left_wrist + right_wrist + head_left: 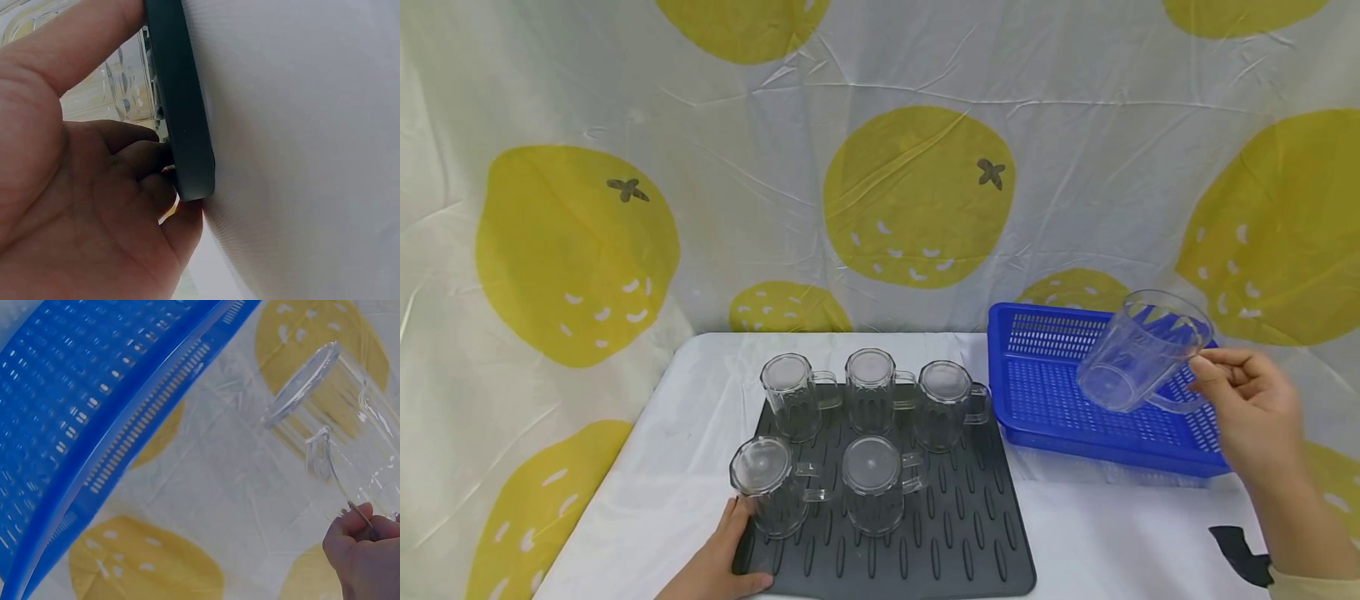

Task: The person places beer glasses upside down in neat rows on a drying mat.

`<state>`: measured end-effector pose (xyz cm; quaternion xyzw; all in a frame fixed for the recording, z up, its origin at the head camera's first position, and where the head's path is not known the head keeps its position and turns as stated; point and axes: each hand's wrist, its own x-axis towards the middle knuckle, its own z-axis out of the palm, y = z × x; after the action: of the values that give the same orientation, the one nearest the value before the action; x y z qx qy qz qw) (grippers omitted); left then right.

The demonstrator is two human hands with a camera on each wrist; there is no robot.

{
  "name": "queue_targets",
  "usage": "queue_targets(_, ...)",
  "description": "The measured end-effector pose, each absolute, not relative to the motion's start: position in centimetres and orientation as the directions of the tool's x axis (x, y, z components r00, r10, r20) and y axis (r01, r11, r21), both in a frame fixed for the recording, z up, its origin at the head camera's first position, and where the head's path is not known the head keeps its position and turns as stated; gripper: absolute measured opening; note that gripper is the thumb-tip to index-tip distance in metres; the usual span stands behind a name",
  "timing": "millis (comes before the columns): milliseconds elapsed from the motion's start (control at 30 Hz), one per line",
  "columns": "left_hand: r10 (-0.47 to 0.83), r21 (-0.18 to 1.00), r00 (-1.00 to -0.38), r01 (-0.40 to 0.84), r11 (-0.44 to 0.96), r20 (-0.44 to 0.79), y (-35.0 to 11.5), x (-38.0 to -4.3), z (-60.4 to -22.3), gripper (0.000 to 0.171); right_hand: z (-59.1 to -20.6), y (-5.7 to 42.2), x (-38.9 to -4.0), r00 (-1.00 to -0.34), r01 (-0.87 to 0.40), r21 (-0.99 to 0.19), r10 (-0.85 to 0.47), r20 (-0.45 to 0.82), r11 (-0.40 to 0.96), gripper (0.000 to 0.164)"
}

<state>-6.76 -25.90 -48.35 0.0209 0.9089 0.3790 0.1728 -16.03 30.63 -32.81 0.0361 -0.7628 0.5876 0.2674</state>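
My right hand [1255, 408] pinches a clear mug [1131, 358] near the top of its handle. That mug is tilted, with its mouth up and to the right, and it overlaps the blue basket [1045, 417] in the head view. The left hand [718, 550] spans the front left corner of a dark ridged drying mat [925, 575], its thumb along the front edge and its fingers by the left edge. Just beyond those fingers is an upside-down glass mug [778, 500]. Several such mugs stand in two rows on the mat, handles pointing right.
The perforated basket sits at the back right of the white-covered table [1120, 542], close to the mat's right corner. A lemon-patterned curtain [917, 192] hangs behind the table. Near the right forearm lies a black patch [1240, 554] on the white cloth.
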Motion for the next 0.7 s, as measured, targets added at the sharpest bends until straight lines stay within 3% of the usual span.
queue_targets(200, 0.168, 0.694, -0.94, -0.092, 0.714, -0.297, -25.8, -6.7, -48.2, 0.111, -32.5, 29.7, -15.4, -0.857, -0.376, -0.876, 0.247, 0.452, 0.301, 0.014)
queue_targets(500, 0.166, 0.692, -0.949, -0.07, 0.719, -0.267, -25.7, -6.4, -48.0, 0.112, -32.1, 28.0, -14.9, -0.807, -0.572, -0.816, 0.121, 0.578, 0.085, 0.021)
queue_targets(700, 0.162, 0.689, -0.949, -0.072, 0.721, -0.269, -25.6, -6.4, -48.0, 0.112, -31.9, 27.2, -15.0, -0.79, -0.611, -0.79, 0.022, 0.612, 0.04, 0.021)
